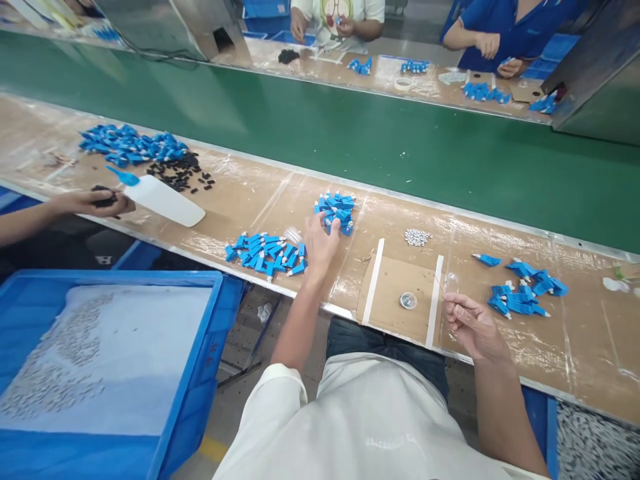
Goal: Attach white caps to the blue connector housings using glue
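Observation:
My left hand [321,243] reaches to the near edge of a small pile of blue plastic parts [341,205] with white tips. Its thumb and fingers are apart, and I make out nothing between them. Left of that wrist lies a wider heap of similar blue parts [265,253]. My right hand [473,323] pinches a thin stick [439,283] that points up and left. Below the stick's tip, a small round clear dish [408,301] sits on a cardboard sheet [393,280] between white strips. A cluster of small silvery pieces [417,237] lies behind the cardboard.
More blue parts [523,293] lie right of my right hand. At left, a co-worker's hand [107,201] holds something black near a white bottle [167,200], black pieces [183,173] and a blue pile [133,145]. A green conveyor belt [320,127] runs behind; a blue bin [195,353] stands front left.

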Motion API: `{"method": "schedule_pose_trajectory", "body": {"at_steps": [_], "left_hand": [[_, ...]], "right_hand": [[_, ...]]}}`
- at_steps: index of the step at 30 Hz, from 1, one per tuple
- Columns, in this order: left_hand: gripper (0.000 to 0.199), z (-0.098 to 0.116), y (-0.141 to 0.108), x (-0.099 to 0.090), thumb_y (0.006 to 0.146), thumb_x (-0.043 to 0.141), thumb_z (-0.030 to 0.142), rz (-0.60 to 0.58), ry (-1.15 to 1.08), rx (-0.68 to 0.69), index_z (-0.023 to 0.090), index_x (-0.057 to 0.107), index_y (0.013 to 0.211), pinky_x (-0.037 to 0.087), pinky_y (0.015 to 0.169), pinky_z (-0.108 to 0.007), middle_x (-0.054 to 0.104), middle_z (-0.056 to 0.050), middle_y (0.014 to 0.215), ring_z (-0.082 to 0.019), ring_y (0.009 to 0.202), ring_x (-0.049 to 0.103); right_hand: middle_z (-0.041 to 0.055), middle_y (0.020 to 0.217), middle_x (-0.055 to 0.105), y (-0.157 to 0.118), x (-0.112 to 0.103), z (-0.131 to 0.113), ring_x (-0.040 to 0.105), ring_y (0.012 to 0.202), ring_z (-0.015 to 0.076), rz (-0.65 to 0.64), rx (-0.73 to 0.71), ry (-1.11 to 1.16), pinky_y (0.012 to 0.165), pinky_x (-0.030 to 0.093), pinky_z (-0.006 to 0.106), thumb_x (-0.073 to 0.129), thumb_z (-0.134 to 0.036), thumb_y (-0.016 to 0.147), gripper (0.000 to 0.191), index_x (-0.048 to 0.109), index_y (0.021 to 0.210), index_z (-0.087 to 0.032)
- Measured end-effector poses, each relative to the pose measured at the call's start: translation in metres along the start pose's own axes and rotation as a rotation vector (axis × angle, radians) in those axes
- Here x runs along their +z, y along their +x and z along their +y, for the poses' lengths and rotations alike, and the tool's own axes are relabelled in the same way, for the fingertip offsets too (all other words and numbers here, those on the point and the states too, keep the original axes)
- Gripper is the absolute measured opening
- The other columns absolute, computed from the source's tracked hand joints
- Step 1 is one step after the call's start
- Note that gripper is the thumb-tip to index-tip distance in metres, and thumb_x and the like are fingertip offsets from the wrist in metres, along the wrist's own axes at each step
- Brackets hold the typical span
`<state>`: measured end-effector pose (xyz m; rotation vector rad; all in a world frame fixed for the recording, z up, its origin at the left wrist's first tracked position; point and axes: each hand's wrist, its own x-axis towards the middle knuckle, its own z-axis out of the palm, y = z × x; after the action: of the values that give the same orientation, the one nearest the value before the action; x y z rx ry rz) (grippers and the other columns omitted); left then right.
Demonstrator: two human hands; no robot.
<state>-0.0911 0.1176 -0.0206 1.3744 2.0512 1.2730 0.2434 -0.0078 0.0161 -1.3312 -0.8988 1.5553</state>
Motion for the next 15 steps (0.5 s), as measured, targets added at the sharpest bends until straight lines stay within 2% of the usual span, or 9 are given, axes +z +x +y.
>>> {"method": "schedule_pose_trajectory", "body": {"at_steps": [3, 6, 8, 11, 15], "left_hand": [[0.065, 0.002, -0.001, 0.013, 0.095, 0.059, 0.046, -0.008, 0.205, 0.037, 0.010, 0.049, 0.148, 0.033, 0.121, -0.049, 0.042, -0.027, 0.157, -0.037, 0.149, 0.040], [0.071, 0.009, 0.011, 0.029, 0.099, 0.048, 0.050, -0.051, 0.312, -0.024, 0.006, 0.040, 0.155, 0.028, 0.123, -0.053, 0.028, -0.031, 0.165, -0.041, 0.155, 0.030], [0.070, 0.016, 0.022, 0.038, 0.100, 0.045, 0.052, -0.085, 0.350, -0.010, 0.008, 0.041, 0.155, 0.025, 0.124, -0.054, 0.028, -0.030, 0.166, -0.040, 0.157, 0.027], [0.064, 0.023, 0.032, 0.048, 0.100, 0.046, 0.053, -0.108, 0.407, 0.079, 0.014, 0.051, 0.150, 0.019, 0.127, -0.056, 0.034, -0.023, 0.166, -0.038, 0.158, 0.025], [0.056, 0.022, 0.023, 0.049, 0.102, 0.040, 0.046, -0.128, 0.452, 0.127, 0.011, 0.061, 0.141, 0.016, 0.128, -0.055, 0.047, -0.023, 0.158, -0.035, 0.153, 0.037]], "right_hand": [[0.0003, 0.065, 0.057, 0.002, -0.002, -0.001, 0.049, 0.054, 0.0112, -0.002, -0.013, 0.003, 0.042, 0.039, 0.022, 0.095, -0.050, 0.057, 0.043, 0.080, 0.086, -0.022], [0.0015, 0.067, 0.058, 0.004, 0.000, -0.003, 0.049, 0.055, 0.0111, -0.019, -0.007, 0.003, 0.043, 0.039, 0.022, 0.095, -0.049, 0.058, 0.043, 0.080, 0.086, -0.021], [0.0019, 0.067, 0.058, 0.006, 0.003, -0.003, 0.049, 0.056, 0.0112, -0.033, 0.003, 0.012, 0.045, 0.040, 0.022, 0.096, -0.050, 0.057, 0.044, 0.081, 0.086, -0.020], [0.0018, 0.066, 0.057, 0.008, 0.005, -0.003, 0.050, 0.057, 0.0108, -0.024, 0.022, 0.044, 0.047, 0.041, 0.021, 0.098, -0.049, 0.054, 0.045, 0.082, 0.083, -0.020], [0.0015, 0.065, 0.056, 0.005, 0.000, -0.001, 0.049, 0.057, 0.0112, 0.011, 0.053, 0.074, 0.047, 0.042, 0.021, 0.099, -0.048, 0.051, 0.045, 0.082, 0.082, -0.020]]}}
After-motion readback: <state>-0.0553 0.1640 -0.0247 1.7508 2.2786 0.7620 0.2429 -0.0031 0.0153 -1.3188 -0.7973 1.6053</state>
